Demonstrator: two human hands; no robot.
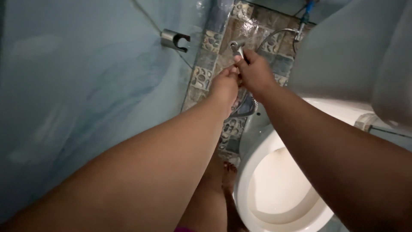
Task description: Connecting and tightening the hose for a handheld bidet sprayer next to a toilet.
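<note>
A small metal spray head (pixel 237 47) on a flexible hose (pixel 274 35) was held up in front of the person, over the patterned pebble-tile floor (pixel 206 71) in the narrow strip between the pale blue wall (pixel 86 86) and the toilet. The right hand (pixel 256 73) was wrapped around the handle of the spray head, fingers curled shut on it, with the nozzle end poking out above the knuckles. The left hand (pixel 224 87) reached in from the other side and met the right one, its fingertips touching the lower part of the handle or the right hand's fingers; whether it gripped the handle could not be told. The hose ran from behind the hands up to a blue fitting (pixel 308 7) near the top edge, and another loop of hose (pixel 246 105) hung just below the hands. On the wall to the left sat an empty metal holder bracket (pixel 175 40), well apart from the spray head. Below and to the right lay the white toilet bowl (pixel 274 189), lid raised, with the grey cistern (pixel 356 51) above it. The person's bare foot (pixel 229 172) stood on the tiles just beside the bowl.
</note>
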